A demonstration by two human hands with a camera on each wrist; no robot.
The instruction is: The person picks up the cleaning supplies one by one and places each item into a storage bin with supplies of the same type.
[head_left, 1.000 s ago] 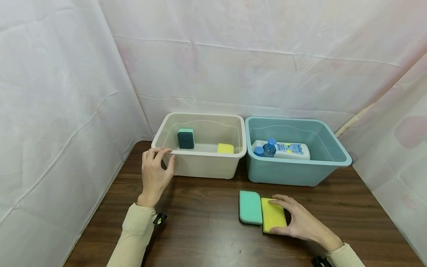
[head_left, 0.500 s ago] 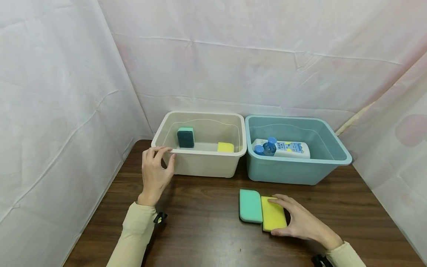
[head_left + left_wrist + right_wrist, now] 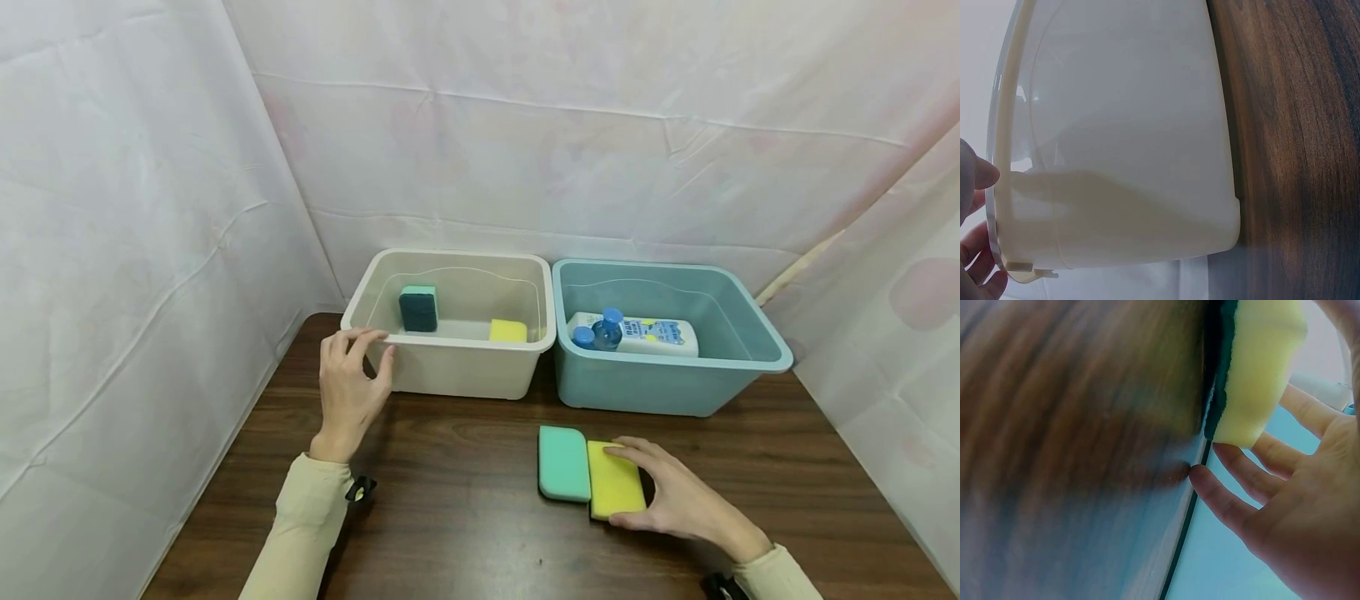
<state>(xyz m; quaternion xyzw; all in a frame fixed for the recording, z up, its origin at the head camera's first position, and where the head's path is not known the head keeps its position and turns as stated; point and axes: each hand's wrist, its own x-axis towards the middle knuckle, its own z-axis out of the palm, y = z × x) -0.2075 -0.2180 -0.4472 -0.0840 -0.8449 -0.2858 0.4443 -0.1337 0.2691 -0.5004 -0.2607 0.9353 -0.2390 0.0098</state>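
With thumb and fingers of the right hand (image 3: pixel 682 507) set at opposite ends, the yellow sponge (image 3: pixel 617 482) is pinched flat on the surface (image 3: pixel 465 533). Pressure should be kept even so that the sponge is not bowed, and the green sponge (image 3: pixel 564 463) alongside should not be dragged. The beige bin (image 3: pixel 457 370) is pinched at its front rim by the left hand (image 3: pixel 347 404); the blue bin (image 3: pixel 637 388) is placed beside it.

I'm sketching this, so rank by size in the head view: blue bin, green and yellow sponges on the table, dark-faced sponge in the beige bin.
1. Blue bin
2. Green sponge and yellow sponge: too alike to rank
3. Dark-faced sponge: smallest here, though farther away
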